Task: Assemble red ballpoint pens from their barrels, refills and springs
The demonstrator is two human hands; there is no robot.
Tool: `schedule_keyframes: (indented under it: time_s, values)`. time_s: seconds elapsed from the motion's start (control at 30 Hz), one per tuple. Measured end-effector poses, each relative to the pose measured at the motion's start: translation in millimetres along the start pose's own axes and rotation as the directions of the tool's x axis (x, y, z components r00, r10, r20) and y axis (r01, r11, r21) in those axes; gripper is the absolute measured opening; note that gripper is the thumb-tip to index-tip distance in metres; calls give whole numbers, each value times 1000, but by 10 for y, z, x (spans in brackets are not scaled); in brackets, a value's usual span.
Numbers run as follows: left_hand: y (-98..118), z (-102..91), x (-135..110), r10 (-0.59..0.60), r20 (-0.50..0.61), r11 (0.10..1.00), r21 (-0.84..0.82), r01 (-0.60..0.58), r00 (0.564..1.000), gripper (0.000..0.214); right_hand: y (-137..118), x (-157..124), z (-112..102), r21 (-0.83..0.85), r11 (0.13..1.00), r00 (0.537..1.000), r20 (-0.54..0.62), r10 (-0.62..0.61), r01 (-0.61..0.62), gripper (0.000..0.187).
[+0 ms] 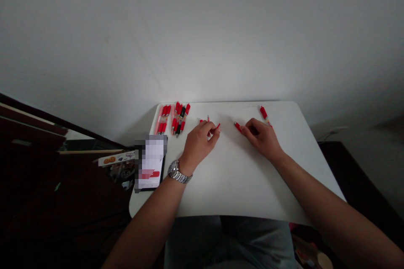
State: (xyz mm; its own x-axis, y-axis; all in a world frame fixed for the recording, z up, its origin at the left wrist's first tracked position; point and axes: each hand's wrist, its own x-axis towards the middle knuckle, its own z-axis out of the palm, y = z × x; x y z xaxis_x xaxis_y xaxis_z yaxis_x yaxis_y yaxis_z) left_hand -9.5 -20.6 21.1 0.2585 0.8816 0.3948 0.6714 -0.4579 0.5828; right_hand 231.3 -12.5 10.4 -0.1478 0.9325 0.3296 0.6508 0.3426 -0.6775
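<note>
Over the middle of the white table, my left hand (201, 141) is closed in a pinch, with a thin red pen part (218, 126) showing at its fingertips. Partly hidden behind its knuckles, other small red pieces (201, 121) lie on the table. To the right, my right hand (263, 138) has its fingers closed on a red pen piece (237, 126) that points up and left. Just beyond that hand lies a red-and-clear pen (264, 113), its near end partly covered by the hand.
Several red pens (164, 111) and a cluster with a black-gripped pen (183, 112) lie at the back left of the white table (230, 193). A phone (150, 168) rests at the left edge. The wall (221, 42) stands behind the table.
</note>
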Motion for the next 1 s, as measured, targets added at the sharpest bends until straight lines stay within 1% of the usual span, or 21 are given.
schedule_keyframes:
  time_s: [0.17, 0.3, 0.6, 0.7, 0.83, 1.0]
  values:
    - [20, -21, 14, 2, -27, 1000, 13, -2, 1000, 13, 74, 27, 13, -50, 999, 998, -58, -23, 20, 24]
    - [26, -20, 20, -5, -33, 1000, 7, 5, 999, 14, 130, 54, 26, -132, 988, 993, -84, -87, 76, 24]
    - [12, -3, 8, -4, -24, 1000, 4, 4, 1000, 13, 216, 50, 88, -251, 966, 997, -25, -66, 58, 33]
    - [16, -1, 7, 0, -24, 1000, 5, 0, 1000, 13, 229, 52, 96, -262, 962, 997, -2, -82, 78, 34]
    - [25, 1, 7, -3, -25, 1000, 4, 3, 1000, 15, 240, 56, 92, -256, 962, 995, 23, -92, 95, 29]
    - [38, -6, 8, -3, -22, 1000, -2, 3, 1000, 16, 224, 49, 88, -258, 962, 995, 27, -92, 95, 24]
